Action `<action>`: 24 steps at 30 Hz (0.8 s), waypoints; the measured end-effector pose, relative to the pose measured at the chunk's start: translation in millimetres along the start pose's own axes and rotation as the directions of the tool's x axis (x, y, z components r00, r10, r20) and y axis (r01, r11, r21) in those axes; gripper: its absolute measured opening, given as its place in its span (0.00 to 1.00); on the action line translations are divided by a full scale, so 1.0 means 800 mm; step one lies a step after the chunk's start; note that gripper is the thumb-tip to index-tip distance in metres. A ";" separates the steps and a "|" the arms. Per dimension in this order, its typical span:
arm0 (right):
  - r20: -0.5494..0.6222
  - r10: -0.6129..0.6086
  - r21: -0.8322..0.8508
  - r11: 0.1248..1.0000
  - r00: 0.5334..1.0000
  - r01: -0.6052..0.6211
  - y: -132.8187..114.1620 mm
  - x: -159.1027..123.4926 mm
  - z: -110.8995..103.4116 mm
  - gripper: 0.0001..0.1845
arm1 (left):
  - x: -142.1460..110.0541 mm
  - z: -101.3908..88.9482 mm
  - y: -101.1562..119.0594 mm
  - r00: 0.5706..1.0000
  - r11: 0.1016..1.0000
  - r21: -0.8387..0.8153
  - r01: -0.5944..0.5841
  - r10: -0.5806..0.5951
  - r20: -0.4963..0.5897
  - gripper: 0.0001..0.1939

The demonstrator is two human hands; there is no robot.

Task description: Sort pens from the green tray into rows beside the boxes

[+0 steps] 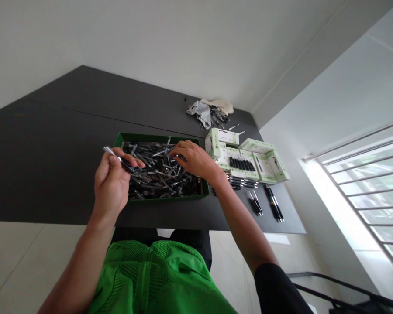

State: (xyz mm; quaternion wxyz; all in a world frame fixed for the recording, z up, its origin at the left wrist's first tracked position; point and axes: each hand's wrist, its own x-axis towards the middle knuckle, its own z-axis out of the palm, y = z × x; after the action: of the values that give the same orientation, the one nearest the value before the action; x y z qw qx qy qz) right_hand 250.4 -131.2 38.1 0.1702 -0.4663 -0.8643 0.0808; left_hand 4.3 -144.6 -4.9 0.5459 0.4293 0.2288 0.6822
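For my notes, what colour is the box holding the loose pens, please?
The box is dark green, clearest in the head view.

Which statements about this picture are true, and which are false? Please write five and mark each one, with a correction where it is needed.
1. The left hand holds pens. True.
2. A grey cloth lies beyond the white-and-green cartons. True.
3. The right hand is over those cartons. False: it is over the green box.
4. The box's pens lie in neat rows. False: they lie jumbled.
5. More pens lie on the dark table, outside the box. True.
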 end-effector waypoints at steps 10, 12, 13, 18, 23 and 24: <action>0.273 -0.033 -0.067 0.996 0.961 0.053 -0.021 0.023 0.024 0.13 | 0.000 0.001 0.000 1.000 1.000 -0.009 0.021 -0.021 -0.008 0.16; 0.300 -0.004 -0.139 0.989 0.954 0.048 -0.027 0.030 0.030 0.14 | 0.001 0.001 0.001 1.000 1.000 -0.008 0.017 -0.017 -0.004 0.16; 0.302 0.020 -0.185 0.982 0.953 0.038 -0.029 0.033 0.032 0.15 | 0.001 0.001 0.001 1.000 1.000 -0.006 0.016 -0.016 -0.002 0.16; 0.313 -0.017 -0.276 0.955 0.950 0.108 -0.030 0.045 0.038 0.16 | 0.000 0.002 0.002 1.000 1.000 -0.003 0.021 -0.021 -0.002 0.16; 0.370 -0.140 -0.273 0.929 0.918 0.251 -0.023 0.050 0.043 0.13 | -0.002 0.002 0.003 0.999 0.999 -0.007 0.040 -0.040 0.013 0.13; 0.375 -0.159 -0.283 0.918 0.913 0.276 -0.022 0.050 0.044 0.13 | -0.002 0.002 0.003 0.999 0.999 -0.007 0.043 -0.043 0.015 0.13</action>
State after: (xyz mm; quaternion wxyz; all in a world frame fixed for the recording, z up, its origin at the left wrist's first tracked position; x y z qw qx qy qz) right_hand 203.4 -107.2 19.1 -0.0563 -0.3661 -0.9289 -0.0043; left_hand 4.1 -147.2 -2.8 0.5634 0.4274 0.2316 0.6680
